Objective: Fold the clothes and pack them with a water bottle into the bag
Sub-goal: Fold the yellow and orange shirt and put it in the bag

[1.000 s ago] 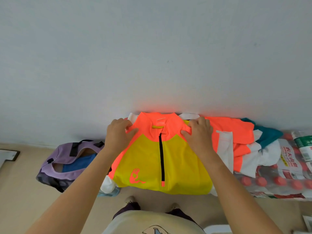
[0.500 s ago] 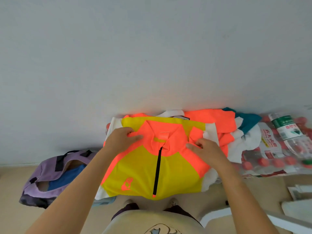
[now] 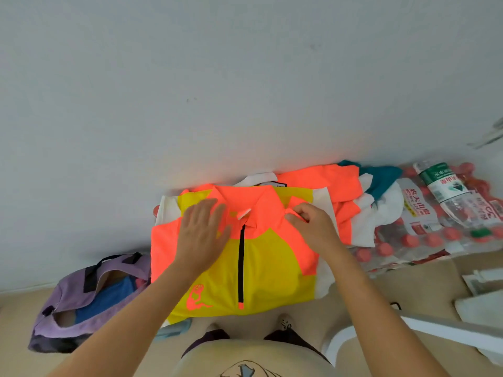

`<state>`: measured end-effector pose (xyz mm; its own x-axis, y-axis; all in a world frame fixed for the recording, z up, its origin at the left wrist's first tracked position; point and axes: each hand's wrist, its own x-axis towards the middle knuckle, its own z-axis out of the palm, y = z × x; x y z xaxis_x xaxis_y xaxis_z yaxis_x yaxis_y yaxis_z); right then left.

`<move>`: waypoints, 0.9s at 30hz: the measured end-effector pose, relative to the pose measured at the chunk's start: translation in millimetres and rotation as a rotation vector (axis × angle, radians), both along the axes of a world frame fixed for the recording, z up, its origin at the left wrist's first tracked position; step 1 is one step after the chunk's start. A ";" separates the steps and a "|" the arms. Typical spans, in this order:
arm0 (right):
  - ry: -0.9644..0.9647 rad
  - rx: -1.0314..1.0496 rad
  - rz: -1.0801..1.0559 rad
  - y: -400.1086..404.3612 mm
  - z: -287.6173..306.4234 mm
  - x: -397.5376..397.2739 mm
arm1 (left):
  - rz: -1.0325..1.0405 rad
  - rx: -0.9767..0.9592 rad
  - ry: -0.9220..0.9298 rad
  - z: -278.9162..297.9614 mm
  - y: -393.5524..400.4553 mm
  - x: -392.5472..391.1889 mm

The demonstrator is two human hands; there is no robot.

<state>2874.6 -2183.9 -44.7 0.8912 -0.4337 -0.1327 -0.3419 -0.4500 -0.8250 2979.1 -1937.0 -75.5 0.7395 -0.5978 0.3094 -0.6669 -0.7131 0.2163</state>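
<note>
A folded orange and yellow zip jersey (image 3: 269,270) lies in front of me against the wall. My left hand (image 3: 202,232) lies flat on its left shoulder with the fingers spread. My right hand (image 3: 313,227) pinches the orange fabric at the right of the collar. A second orange, white and teal garment (image 3: 362,202) is heaped to the right. A clear water bottle with a green label (image 3: 449,191) lies at the far right. The purple bag (image 3: 89,300) stands open on the floor at the left, with blue fabric inside.
A shrink-wrapped pack of red-capped bottles (image 3: 416,240) supports the single bottle and the heaped garment. A white object (image 3: 435,333) reaches in from the lower right. My feet (image 3: 283,322) stand on the beige floor just under the jersey's hem.
The jersey's top part has come down toward me, so yellow and white fabric now shows behind the collar. My left hand has flattened on the shoulder, and my right hand has moved up to the collar.
</note>
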 end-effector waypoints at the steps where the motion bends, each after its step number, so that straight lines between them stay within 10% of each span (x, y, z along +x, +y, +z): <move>1: -0.006 0.091 0.023 -1.1 2.7 -1.4 | -0.094 0.060 0.026 -5.2 -4.6 -7.7; 4: 0.195 0.173 0.185 -13.7 15.8 -10.5 | -0.089 0.218 0.186 -17.4 -9.2 -16.7; 8: 0.743 -0.291 0.344 -41.1 34.3 -30.2 | -0.067 0.268 0.193 -24.8 -10.4 -15.0; 17: 0.952 -0.745 0.202 -23.9 52.2 -33.8 | -0.058 0.192 0.253 -17.6 -12.7 -18.7; 22: 0.402 -0.608 0.160 -9.6 41.1 -2.5 | 0.045 -0.307 0.434 -0.8 -15.5 -3.3; 27: 0.185 -0.218 0.140 5.5 17.8 38.9 | 0.180 -0.289 0.509 10.4 -21.1 36.6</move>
